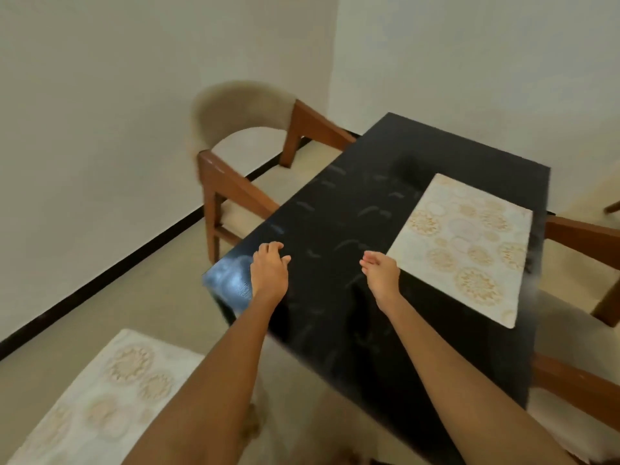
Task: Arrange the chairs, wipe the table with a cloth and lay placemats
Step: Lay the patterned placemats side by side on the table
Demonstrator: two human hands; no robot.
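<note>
Down at the lower left a second mat [100,397] waits, blurred and cut off by the frame edge, and what it lies on cannot be made out. Past it, against the wall, a chair [235,156] sits tucked to the bench's [335,213] left side. Over the dark bench top the left hand [270,271] reaches out near the glossy corner, fingers loosely curled, holding nothing; whether it touches the surface is hard to say. Just beside it the right hand [380,273] hovers, relaxed and empty too, near the corner of the laid mat [463,246], which lies flat on the bench's right side. Further right, wooden arms of more chairs [580,236] poke in, mostly cropped. The step looks like mat-laying, one down and one to go. To do it well, she should probably fetch the spare mat with both hands, set it square to the bench edge opposite the first, and smooth it flat. Smears streak the top; no cloth is in view.
</note>
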